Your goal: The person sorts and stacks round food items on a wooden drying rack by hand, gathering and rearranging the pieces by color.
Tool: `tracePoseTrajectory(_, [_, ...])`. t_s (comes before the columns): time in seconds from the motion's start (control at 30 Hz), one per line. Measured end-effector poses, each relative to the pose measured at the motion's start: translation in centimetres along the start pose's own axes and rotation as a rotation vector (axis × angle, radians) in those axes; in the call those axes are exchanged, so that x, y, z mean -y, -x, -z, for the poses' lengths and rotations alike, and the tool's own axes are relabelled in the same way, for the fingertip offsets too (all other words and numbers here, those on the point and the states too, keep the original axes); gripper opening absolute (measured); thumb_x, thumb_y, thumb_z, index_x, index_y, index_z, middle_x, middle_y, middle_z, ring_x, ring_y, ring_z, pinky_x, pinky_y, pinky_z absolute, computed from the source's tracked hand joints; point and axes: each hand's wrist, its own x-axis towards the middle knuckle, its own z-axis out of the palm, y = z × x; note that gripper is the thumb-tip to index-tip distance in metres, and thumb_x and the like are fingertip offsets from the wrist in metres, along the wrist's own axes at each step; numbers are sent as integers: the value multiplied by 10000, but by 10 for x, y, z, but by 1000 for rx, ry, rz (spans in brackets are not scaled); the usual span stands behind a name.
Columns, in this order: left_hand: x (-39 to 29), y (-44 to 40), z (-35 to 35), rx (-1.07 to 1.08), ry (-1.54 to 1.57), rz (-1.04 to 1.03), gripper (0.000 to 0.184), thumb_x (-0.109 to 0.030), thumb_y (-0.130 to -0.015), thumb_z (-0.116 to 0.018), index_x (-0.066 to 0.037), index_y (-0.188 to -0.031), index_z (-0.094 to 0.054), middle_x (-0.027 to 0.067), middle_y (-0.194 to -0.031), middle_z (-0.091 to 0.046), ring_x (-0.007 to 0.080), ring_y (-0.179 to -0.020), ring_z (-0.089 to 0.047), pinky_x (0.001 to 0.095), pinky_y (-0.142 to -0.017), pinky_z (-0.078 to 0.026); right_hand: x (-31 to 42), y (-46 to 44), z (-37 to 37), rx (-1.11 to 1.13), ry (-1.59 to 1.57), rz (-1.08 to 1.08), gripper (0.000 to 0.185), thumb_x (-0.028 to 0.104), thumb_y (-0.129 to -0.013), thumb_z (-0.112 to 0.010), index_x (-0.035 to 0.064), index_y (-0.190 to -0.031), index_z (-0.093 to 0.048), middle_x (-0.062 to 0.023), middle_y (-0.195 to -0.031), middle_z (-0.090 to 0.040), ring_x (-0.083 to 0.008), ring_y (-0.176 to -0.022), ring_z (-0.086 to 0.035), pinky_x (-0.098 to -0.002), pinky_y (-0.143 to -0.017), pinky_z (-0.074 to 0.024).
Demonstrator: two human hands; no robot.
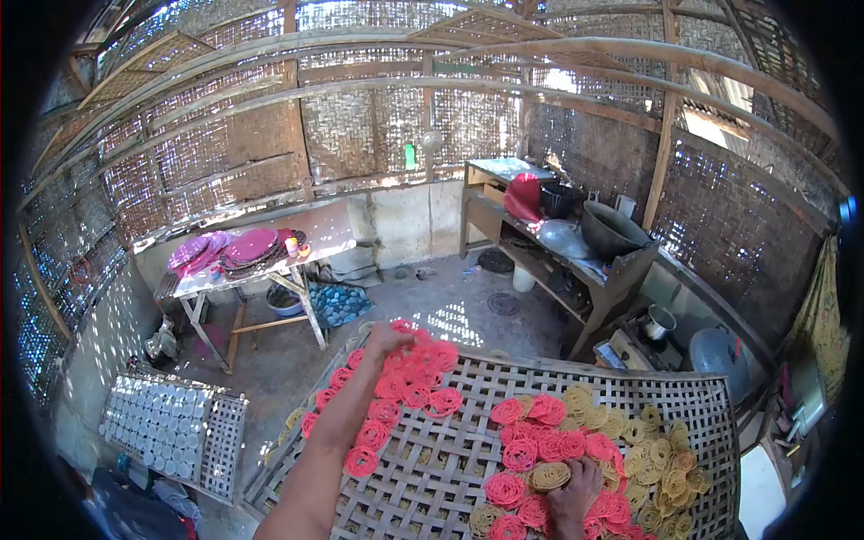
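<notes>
Many round, lacy, coiled discs, like raw crackers or noodle nests, lie on a woven bamboo rack (423, 481). My left hand (389, 338) reaches to the rack's far edge, its fingers closed at a pink lacy disc (412, 358) in a slightly blurred cluster; the fingertips are partly hidden. Near the front right, my right hand (576, 490) has its fingers curled at the edge of a tan lacy disc (551, 476). Pink discs (519, 454) surround that hand. More tan discs (673, 481) are heaped, overlapping, to its right.
A bench (310, 236) with purple discs (250, 246) stands at the back left. Further right is a wooden shelf (585, 301) bearing a large dark wok (614, 229). A smaller rack (225, 436) with pale round pieces lies low at left. A metal pot (660, 322) stands beyond the rack.
</notes>
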Motion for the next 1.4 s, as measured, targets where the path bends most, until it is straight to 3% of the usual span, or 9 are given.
tracePoseTrajectory(0.07, [-5,1,2,38,83,109,198,-93,-706,-846,10,-854,-762,68,-748,-738,151,-629,-683,328,-586,-562,-1,1,-3,-14,-8,-8,401,178,-657,-716,112,-1051,-676,-102,-1148,-582,-341,-1143,-534,-494,-999,-385])
tracePoseTrajectory(0.37, [-120,110,14,40,409,-195,238,-56,-737,-841,-19,-956,-755,41,-839,-740,105,-701,-660,270,-666,-539,-12,4,-10,-26,-14,27,437,194,-679,-724,107,-1106,-688,-110,-1160,-582,-342,-1146,-529,-486,-989,-396])
tracePoseTrajectory(0.6, [-131,204,-8,-89,698,-97,277,-31,-757,-821,-8,-1016,-727,51,-898,-736,124,-748,-678,273,-717,-557,-30,-16,43,461,-337,53,634,281,-771,-749,72,-1349,-595,-186,-1409,-562,-365,-1335,-494,-462,-1148,-361])
tracePoseTrajectory(0.7, [-127,235,-17,-56,731,30,299,-15,-742,-825,-9,-1022,-717,61,-922,-735,138,-782,-693,282,-735,-567,13,-30,67,265,-399,65,648,285,-802,-768,31,-1366,-575,-193,-1383,-579,-366,-1299,-532,-457,-1128,-385])
tracePoseTrajectory(0.77, [-136,247,-23,-13,743,11,296,-14,-741,-828,-9,-1014,-714,60,-917,-733,141,-787,-695,284,-735,-569,65,-45,72,185,-602,21,534,235,-885,-755,-12,-1330,-592,-164,-1309,-626,-261,-1255,-577,-370,-1078,-441])
tracePoseTrajectory(0.93, [-137,255,-37,113,720,-70,274,-10,-761,-818,-7,-1014,-713,50,-901,-732,130,-770,-687,273,-721,-565,139,-71,22,261,-1504,-288,351,252,-966,-712,3,-1198,-624,-42,-1045,-658,-102,-949,-602,-273,-839,-498])
tracePoseTrajectory(1.07, [-121,245,-46,-50,813,-46,247,-15,-782,-817,-5,-1004,-711,56,-892,-735,132,-730,-681,270,-706,-563,176,-71,8,-308,-1283,-78,194,222,-996,-676,59,-967,-574,36,-853,-541,-63,-767,-497,-263,-706,-456])
tracePoseTrajectory(1.17, [-131,243,-47,-259,993,10,243,-3,-785,-810,3,-1005,-709,61,-885,-734,135,-724,-686,279,-687,-573,192,-86,0,-559,-1541,-221,163,188,-1003,-653,61,-923,-591,24,-886,-582,-51,-775,-490,-221,-673,-423])
tracePoseTrajectory(1.4, [-108,235,-63,-99,640,-85,206,-40,-841,-775,23,-1026,-708,71,-908,-731,134,-757,-683,285,-696,-564,169,-65,7,150,-1311,-107,150,184,-982,-668,40,-940,-674,58,-804,-566,-34,-736,-481,-228,-648,-404])
